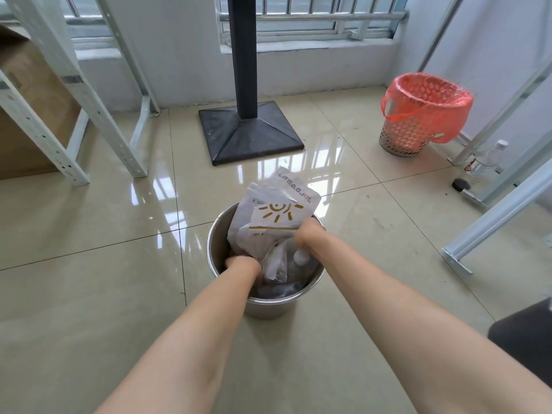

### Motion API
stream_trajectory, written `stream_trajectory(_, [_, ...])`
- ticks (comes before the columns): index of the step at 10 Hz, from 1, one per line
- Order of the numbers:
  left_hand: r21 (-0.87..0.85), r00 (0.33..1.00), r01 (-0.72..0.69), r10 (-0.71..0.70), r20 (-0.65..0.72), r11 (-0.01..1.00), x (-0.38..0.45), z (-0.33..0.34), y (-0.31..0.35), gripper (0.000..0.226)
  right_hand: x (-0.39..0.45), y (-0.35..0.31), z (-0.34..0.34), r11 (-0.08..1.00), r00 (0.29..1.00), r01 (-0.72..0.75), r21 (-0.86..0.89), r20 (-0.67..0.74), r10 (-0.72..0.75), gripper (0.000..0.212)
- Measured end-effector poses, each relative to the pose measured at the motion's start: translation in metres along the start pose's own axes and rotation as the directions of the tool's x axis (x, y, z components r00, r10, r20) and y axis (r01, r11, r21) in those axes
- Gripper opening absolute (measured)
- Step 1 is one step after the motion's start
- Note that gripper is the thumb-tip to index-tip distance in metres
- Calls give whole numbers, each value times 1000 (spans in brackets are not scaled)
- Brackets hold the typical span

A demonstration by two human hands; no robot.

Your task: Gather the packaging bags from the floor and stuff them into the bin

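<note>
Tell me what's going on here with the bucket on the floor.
A person is pushing a bundle of white packaging bags down into a metal bin that stands on the tiled floor. The left hand is down inside the bin, the right hand presses on the bags near the rim. The bags stick up well above the rim, so they are not fully in yet. No other bags show on the floor.

Head camera looks steeply down, close over both forearms, at the tiled floor [89, 294].
</note>
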State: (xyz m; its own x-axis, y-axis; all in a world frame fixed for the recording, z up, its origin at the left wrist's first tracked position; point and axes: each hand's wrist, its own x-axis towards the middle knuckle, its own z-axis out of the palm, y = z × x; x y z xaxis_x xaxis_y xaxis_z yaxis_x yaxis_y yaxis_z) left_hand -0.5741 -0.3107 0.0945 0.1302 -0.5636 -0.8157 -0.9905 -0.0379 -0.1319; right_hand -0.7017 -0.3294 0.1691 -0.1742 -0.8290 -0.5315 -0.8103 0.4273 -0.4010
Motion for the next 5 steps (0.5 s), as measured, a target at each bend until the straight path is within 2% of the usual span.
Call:
stream_trajectory(1, [157,990,-42,63,-129,987,-27,-1,-9,61,-22,-7,-9,1000,999,-29,-9,-28,29,34])
stream_trajectory(2, [293,970,-91,151,-191,952,-55,-3,-16,54,-45,-12,-21,1000,993,2,-22,-117,-5,12])
stream_trajectory(3, [319,949,-131,212,-233,939,-99,-11,-25,40,-72,-13,-35,996,972,68,-63,-219,-80,9])
stream_trajectory(4, [253,885,-179,268,-381,951,-143,-25,-41,31,-100,-18,-46,986,945,139,-87,-286,-158,9])
stream_trajectory(5, [-11,807,-323,269,-526,946,-183,-36,-59,41,-130,-27,-54,975,931,212,-69,-288,-223,19])
